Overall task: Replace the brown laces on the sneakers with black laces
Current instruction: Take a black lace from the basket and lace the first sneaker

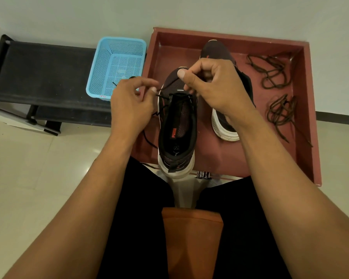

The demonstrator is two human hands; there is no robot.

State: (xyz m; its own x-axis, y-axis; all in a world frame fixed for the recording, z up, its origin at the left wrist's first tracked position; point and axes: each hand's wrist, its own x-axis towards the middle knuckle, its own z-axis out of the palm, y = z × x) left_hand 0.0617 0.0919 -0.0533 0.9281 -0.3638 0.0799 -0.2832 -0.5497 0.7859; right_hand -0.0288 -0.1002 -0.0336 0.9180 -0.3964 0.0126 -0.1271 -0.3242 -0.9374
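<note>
Floor tiles (38,178) of pale colour are seen beneath a large reddish-brown tray (308,109) set against the far wall. A black fabric rack (40,73) is placed to the left, and a light blue perforated basket (117,61) is stood between rack and tray. Two dark sneakers are kept in the tray. The near sneaker (177,127), marked Puma, is positioned at the left with its heel reaching past the tray's near edge. The far sneaker (227,125) is laid just to its right, partly hidden by the right hand (214,87). A black lace (179,95) is threaded across the near sneaker's eyelets nearest the toe. One strand is pinched between thumb and forefinger of the right hand, and another is pinched by the fingertips of the left hand (129,105). Slack is trailed along the sneaker's left side. Two bundles of brown laces (272,71) are left loose at the tray's right side, apart from both sneakers.
</note>
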